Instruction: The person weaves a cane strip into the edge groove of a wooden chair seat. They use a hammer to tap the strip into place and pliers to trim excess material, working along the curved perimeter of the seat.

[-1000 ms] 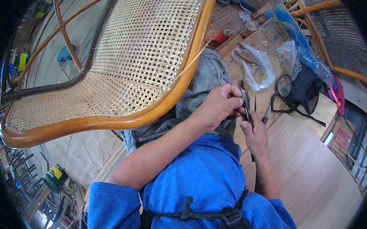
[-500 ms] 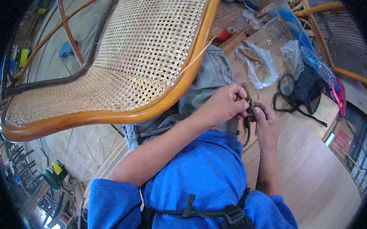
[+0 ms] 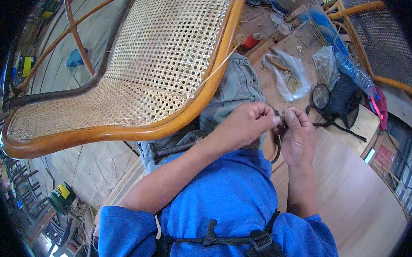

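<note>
Pinching thin pc (image 3: 282,117), mostly hidden, btwn L grip (image 3: 250,122) & R grip (image 3: 299,138), both closed on it, R of cane chair (image 3: 158,66); prob. light, bendy, easily snapped, so best held gently nr ends.

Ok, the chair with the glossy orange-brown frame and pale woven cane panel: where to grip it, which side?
Probably the chair frame's lower edge, from the wearer's side: thick, rounded, nearest the body, so fingers could wrap it. Avoid the holed cane panel and the thin pale strand crossing the right edge.
</note>
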A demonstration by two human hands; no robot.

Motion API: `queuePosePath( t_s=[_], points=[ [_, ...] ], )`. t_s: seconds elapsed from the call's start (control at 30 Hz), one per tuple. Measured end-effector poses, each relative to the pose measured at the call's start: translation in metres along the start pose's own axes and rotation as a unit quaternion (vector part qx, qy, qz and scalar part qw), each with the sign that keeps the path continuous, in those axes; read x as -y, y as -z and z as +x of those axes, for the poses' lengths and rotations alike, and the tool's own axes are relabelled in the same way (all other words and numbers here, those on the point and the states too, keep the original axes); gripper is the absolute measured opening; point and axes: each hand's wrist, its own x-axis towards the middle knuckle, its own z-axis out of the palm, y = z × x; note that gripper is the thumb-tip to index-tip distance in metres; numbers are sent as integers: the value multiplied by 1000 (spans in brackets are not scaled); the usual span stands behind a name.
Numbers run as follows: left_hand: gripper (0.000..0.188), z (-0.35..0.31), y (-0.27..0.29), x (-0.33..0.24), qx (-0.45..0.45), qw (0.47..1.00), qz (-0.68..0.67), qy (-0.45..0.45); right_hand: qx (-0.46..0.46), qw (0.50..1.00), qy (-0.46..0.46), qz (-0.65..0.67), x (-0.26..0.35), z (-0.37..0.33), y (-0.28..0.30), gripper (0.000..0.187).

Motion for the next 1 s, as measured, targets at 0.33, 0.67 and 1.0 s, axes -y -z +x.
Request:
queuePosePath(
  t_s=[0.33,0.67,1.0],
  points=[
    [14,7,9,13,-76,949,218,-214,17,997,-22,72,-4,-6,0,17],
    [17,3,9,14,-56,949,220,-218,21,996,-30,83,-13,-9,1,17],
    [29,3,26,12,-65,863,393,-310,79,973,-186,111,-14,-13,8,16]
  ],
)
